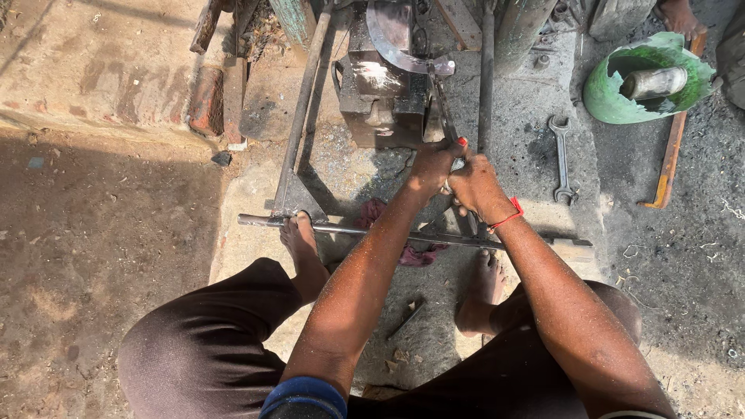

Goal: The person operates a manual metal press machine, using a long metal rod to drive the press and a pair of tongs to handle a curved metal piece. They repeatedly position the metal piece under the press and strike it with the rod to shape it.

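Observation:
Both my hands grip the handles of long metal tongs (444, 109). My left hand (431, 165) sits just beside my right hand (475, 185), which has a red thread around its wrist. The tongs reach forward and clamp a curved, sickle-like steel blade (386, 40) lying on a dark iron anvil block (382, 105). I am squatting, with both bare feet resting on a long metal rod (365, 230) that lies across the ground in front of me.
A spanner (561, 159) lies on the gritty ground to the right. Beyond it a broken green container (621, 97) holds a metal cylinder (654, 82), next to an orange bar (670, 155). Bricks (208, 101) lie at left; a red cloth (415, 254) under the rod. Another person's foot (681, 15) at top right.

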Demonstrator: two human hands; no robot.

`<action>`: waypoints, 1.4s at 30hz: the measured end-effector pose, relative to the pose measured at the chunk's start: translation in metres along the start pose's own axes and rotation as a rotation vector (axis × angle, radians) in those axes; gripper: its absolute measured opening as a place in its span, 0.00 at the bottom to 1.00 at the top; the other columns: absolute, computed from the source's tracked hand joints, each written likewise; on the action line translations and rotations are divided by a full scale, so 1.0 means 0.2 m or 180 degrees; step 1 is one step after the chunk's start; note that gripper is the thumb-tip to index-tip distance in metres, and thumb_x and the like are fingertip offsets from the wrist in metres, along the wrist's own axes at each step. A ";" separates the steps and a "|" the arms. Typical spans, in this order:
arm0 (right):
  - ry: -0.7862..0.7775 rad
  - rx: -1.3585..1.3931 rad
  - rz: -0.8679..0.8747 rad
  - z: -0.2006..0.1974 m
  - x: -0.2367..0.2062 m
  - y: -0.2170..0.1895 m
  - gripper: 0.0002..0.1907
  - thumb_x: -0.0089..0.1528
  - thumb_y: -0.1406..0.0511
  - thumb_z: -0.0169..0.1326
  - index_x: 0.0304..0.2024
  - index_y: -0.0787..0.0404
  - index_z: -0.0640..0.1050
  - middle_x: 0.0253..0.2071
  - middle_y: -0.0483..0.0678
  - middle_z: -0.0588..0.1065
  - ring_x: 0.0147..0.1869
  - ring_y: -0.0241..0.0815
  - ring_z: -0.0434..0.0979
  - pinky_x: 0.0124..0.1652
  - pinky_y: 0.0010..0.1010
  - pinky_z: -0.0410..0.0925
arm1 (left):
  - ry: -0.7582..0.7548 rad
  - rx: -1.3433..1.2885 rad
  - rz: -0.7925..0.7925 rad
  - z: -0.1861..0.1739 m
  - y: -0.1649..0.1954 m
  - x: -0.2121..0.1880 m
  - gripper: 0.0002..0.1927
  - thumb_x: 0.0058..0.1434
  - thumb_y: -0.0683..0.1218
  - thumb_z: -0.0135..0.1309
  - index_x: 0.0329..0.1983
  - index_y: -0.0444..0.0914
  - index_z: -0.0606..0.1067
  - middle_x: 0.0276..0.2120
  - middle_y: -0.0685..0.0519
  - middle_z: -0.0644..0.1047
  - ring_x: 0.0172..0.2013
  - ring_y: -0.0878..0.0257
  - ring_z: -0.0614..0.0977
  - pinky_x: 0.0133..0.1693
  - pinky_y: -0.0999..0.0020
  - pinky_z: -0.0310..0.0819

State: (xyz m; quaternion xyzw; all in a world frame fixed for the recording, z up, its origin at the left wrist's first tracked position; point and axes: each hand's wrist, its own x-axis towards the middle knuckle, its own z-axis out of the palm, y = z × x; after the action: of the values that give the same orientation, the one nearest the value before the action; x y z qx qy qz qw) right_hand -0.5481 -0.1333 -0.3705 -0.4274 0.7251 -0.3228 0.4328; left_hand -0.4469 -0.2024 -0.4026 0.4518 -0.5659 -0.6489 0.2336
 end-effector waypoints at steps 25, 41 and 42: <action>-0.0152 -0.0106 0.0291 -0.12 -0.18 0.05 0.31 0.59 0.76 0.45 0.67 0.64 0.64 0.21 0.52 0.74 0.18 0.41 0.75 0.17 0.35 0.70 | 0.0381 0.0080 -0.0036 0.19 -0.12 -0.02 0.23 0.65 0.59 0.56 0.48 0.35 0.82 0.31 0.51 0.82 0.33 0.65 0.79 0.38 0.62 0.74; 0.0609 0.0361 -0.0304 0.10 -0.10 0.07 0.23 0.57 0.73 0.50 0.56 0.70 0.70 0.17 0.54 0.72 0.16 0.45 0.74 0.15 0.35 0.66 | -0.0285 0.0428 -0.0020 -0.03 -0.12 0.11 0.21 0.63 0.58 0.56 0.45 0.38 0.84 0.40 0.52 0.85 0.43 0.63 0.82 0.52 0.66 0.72; 0.0650 0.0356 -0.0432 0.13 -0.07 0.08 0.23 0.57 0.73 0.52 0.56 0.69 0.70 0.18 0.56 0.72 0.16 0.46 0.73 0.14 0.36 0.66 | -0.0314 0.0332 0.0039 -0.05 -0.11 0.12 0.21 0.63 0.58 0.57 0.45 0.37 0.84 0.40 0.51 0.85 0.44 0.63 0.82 0.52 0.65 0.72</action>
State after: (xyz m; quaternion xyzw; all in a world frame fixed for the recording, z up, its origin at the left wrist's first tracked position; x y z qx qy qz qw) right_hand -0.5268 -0.1161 -0.3891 -0.4156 0.7157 -0.4331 0.3569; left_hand -0.4449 -0.2213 -0.4309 0.4273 -0.6126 -0.6385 0.1855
